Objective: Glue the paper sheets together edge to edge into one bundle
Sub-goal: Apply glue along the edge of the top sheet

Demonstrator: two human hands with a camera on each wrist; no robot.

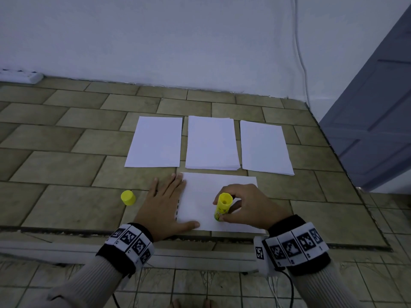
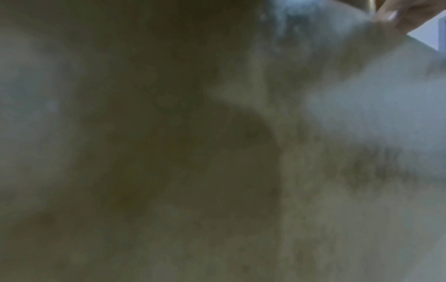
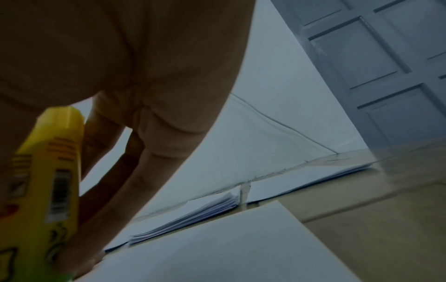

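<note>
My left hand lies flat, fingers straight and spread, on the tiled floor, its thumb and fingertips pressing the left edge of the near sheet. That sheet lies crosswise right in front of me, and a row of small dark marks runs along its left edge beside my palm. My right hand has its grip closed round the glue stick: thumb low on the near side of the tube, the other fingers curled over its far side. The yellow tube stands nearly upright on the sheet with its lower end down on the paper, and its upper end faces me. From the right wrist view the glue stick shows a barcode and printed label, and my fingers reach down past it to the sheet; I cannot see the glue tip itself there.

The yellow cap stands alone on the floor to the left of my left hand, apart from it. Farther off, three lots of white paper lie side by side with narrow gaps between them: the left pile, the middle pile, which shows several stacked edges, and the right pile. The near sheet's far edge comes close to the middle pile without touching it.

The left wrist view is a dim blur of floor, with only a fingertip showing at its top right corner. A white power strip sits by the wall at far left, and a grey panelled door stands at right.
</note>
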